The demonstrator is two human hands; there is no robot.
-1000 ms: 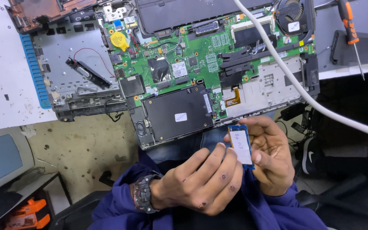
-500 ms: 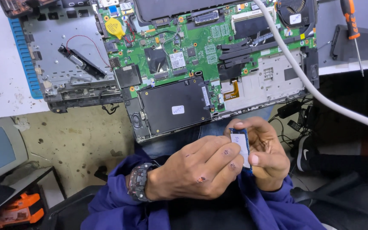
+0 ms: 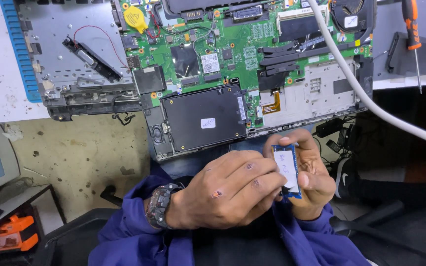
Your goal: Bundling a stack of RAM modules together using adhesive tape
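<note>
Holding: small blue memory module with white label (image 3: 287, 171) is pinched upright by right hand (image 3: 311, 180) | left hand (image 3: 228, 194) fingertips are closed on its lower edge | opened laptop with green board (image 3: 232, 59) lies at 12 o'clock | module is out of the board, reseating judged still undone.

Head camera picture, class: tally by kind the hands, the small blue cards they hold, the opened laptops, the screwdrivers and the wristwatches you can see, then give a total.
Hands: 2, left hand and right hand
Blue memory card, gripped by both hands: 1
Opened laptop: 1
Screwdriver with an orange and black handle: 1
Wristwatch: 1
Total: 6
</note>
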